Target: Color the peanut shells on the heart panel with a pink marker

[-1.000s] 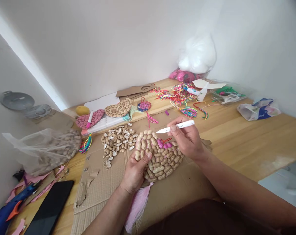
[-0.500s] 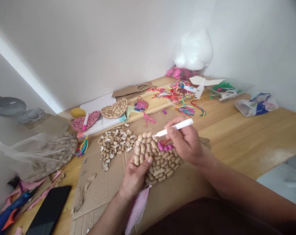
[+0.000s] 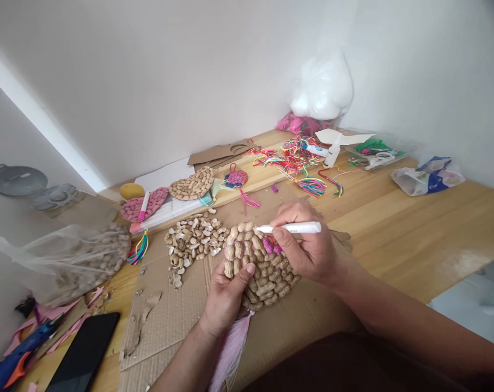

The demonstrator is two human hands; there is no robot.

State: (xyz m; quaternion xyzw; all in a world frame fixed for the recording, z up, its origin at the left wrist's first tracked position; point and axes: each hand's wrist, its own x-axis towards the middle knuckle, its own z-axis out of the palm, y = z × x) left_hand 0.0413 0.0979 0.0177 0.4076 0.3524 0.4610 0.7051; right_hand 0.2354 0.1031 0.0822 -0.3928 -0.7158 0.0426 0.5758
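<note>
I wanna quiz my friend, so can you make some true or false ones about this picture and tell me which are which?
1. The right hand holds a white pen. True.
2. Both hands hold the white pen. False: the left hand holds a peanut craft.
3. Every peanut on that craft is purple. False: most are tan.
4. A pile of peanut shells lies on cardboard. True.
5. A phone lies left of the cardboard. True.
6. The phone's screen is lit. False: it is dark.
</note>
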